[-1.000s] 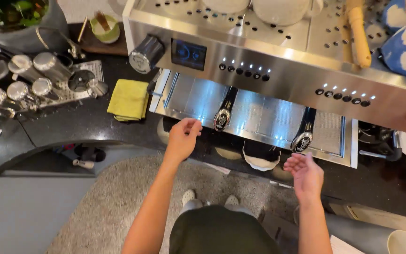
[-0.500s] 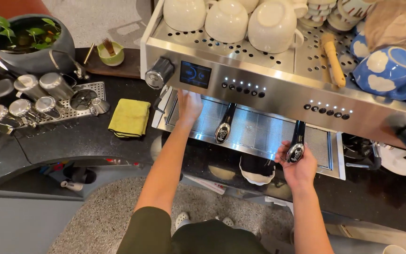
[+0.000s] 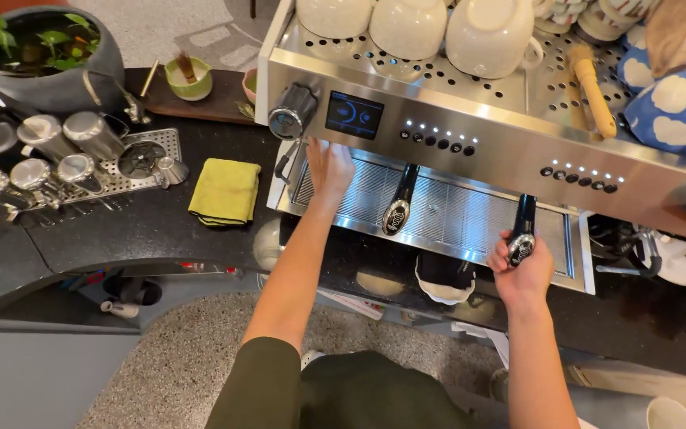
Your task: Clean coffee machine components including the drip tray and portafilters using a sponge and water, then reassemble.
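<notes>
A steel espresso machine (image 3: 486, 143) stands on a black counter, seen from above. My right hand (image 3: 522, 266) is closed around the black handle of the right portafilter (image 3: 523, 226), which hangs under the machine's front. My left hand (image 3: 329, 168) lies flat, fingers spread, on the ribbed drip tray (image 3: 454, 210) near the machine's left end, just below a round steam knob (image 3: 291, 111). A second portafilter handle (image 3: 398, 205) hangs free between my hands.
White cups (image 3: 410, 24) and blue cloud-patterned cups (image 3: 672, 103) sit on the machine's top beside a wooden brush (image 3: 593, 79). A yellow cloth (image 3: 224, 191), steel pitchers on a rinse tray (image 3: 65, 155) and a potted plant (image 3: 37, 52) stand to the left.
Both hands have risen from below the counter edge. The left one reached onto the drip tray; the right one closed on the right portafilter handle. The view tilted further over the machine.
</notes>
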